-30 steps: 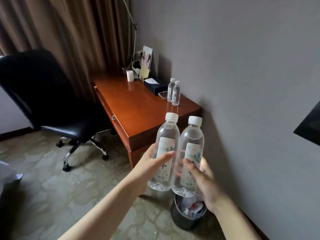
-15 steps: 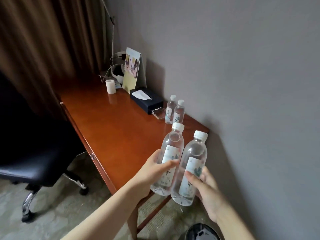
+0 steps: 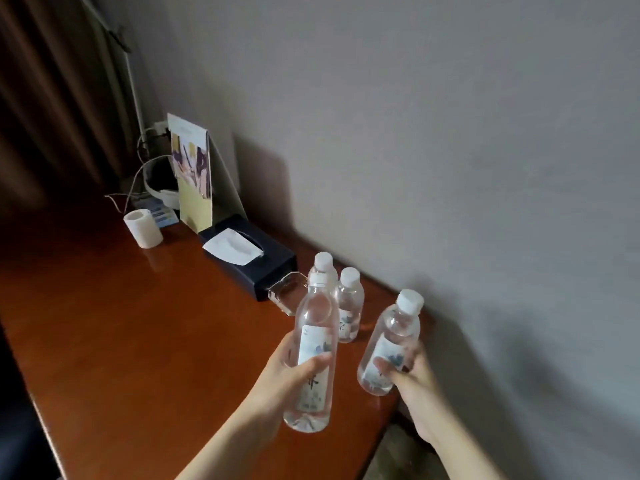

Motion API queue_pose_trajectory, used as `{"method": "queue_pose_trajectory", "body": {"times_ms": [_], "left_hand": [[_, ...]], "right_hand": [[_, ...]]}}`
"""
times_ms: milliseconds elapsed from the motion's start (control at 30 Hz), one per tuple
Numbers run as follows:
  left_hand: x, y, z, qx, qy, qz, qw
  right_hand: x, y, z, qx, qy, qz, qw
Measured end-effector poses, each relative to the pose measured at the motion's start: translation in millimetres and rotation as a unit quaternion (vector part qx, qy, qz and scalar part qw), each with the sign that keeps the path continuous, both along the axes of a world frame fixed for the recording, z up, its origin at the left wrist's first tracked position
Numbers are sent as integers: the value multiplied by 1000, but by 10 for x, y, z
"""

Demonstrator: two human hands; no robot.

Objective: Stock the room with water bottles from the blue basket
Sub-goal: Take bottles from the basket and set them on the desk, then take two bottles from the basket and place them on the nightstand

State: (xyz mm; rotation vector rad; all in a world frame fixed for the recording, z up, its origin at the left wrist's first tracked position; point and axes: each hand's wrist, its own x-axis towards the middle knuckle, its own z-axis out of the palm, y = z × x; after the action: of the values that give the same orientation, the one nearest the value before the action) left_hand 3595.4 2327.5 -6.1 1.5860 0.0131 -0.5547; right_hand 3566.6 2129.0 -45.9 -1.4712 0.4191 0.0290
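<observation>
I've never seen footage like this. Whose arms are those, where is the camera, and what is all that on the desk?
No machine here: a person wears a wide-angle camera on the head, looking forward and down, so the arms reaching in from the bottom are their own. The left hand holds one water bottle, and the right hand holds a second bottle, both above the wooden desk. Two more bottles already stand upright near the wall. Beside them sit a clear glass dish, a dark tissue box, a standing brochure and a small white roll. Cables lie in the far corner.
</observation>
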Motion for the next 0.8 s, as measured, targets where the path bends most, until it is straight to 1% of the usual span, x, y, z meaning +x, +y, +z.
{"method": "queue_pose_trajectory", "body": {"times_ms": [100,200,433,633,733,800], "left_hand": [[267,107,-28,-4,0,-6,1000],[452,197,-108,-8,10,-18,1000],[648,298,-191,-17,7,-57,998],[614,474,-113,-29,-22,-99,994],[534,519,-26,-43,-37,-135,989],[433,489,24,-56,-39,-163,984]], "right_hand": [[389,-104,-129,-56,15,-26,998],[582,-149,-193,-95,14,-37,995],[781,-171,-395,-179,21,0,984],[583,88,-356,-167,56,-74,982],[233,248,-211,-142,62,-143,978],[-170,296,-137,-136,64,-196,969]]}}
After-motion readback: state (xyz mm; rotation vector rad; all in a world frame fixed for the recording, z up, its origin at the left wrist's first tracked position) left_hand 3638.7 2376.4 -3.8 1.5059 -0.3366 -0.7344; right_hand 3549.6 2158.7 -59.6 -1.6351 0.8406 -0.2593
